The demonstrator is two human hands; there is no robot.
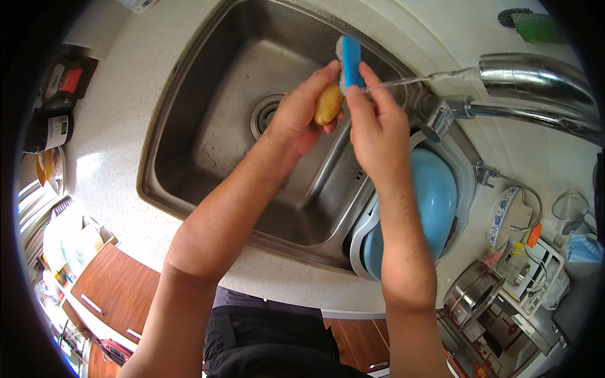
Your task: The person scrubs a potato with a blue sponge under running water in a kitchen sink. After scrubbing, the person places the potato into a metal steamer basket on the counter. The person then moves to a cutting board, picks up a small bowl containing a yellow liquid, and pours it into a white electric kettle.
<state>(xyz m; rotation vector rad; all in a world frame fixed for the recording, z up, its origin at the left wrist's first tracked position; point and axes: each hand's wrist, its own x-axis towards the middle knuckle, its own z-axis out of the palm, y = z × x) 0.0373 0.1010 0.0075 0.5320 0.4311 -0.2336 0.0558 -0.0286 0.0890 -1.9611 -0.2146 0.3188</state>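
Observation:
Over the stainless steel sink (222,141), my left hand (300,106) is closed around a small yellow potato (328,105). My right hand (378,113) grips a blue-backed scrub brush (351,61) with pale bristles facing left, its lower end close beside the potato. From the spout of the metal faucet (515,73), a stream of water (420,79) runs to the brush and my right fingertips. Below my hands lies the sink drain (267,115), partly covered by my left hand.
A light blue plastic basin (435,189) sits in a grey rack to the right, partly behind my right forearm. Dark bottles (59,130) line the left counter. At lower right stand a steel pot (468,293) and a blue-patterned bowl (505,217).

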